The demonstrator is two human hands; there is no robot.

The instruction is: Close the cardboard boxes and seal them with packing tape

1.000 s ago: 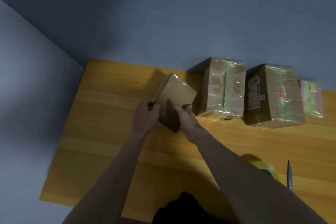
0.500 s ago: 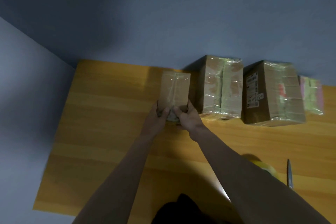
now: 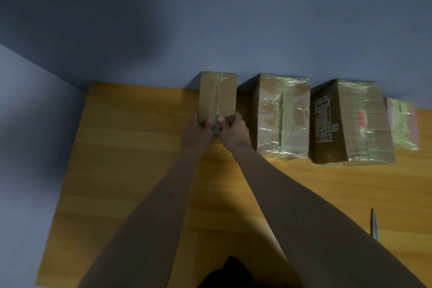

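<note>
Both our hands, left hand [image 3: 197,134] and right hand [image 3: 235,132], grip the small box [image 3: 217,96] at 12 o'clock on the table [image 3: 131,170], thumbs on top; it looks taped, like its three wrapped neighbours toward 2 o'clock, so we're probably nearly done

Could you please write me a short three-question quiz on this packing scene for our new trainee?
1. True or false: both hands grip the small box.
2. Counting along the wall on the wooden table, how many taped boxes stand right of the small box: A one, B two, C four?
3. Which metal object lies near the table's right edge?

Key
1. True: the left hand and right hand hold its near end.
2. B, besides a pink package.
3. A blade.
</note>
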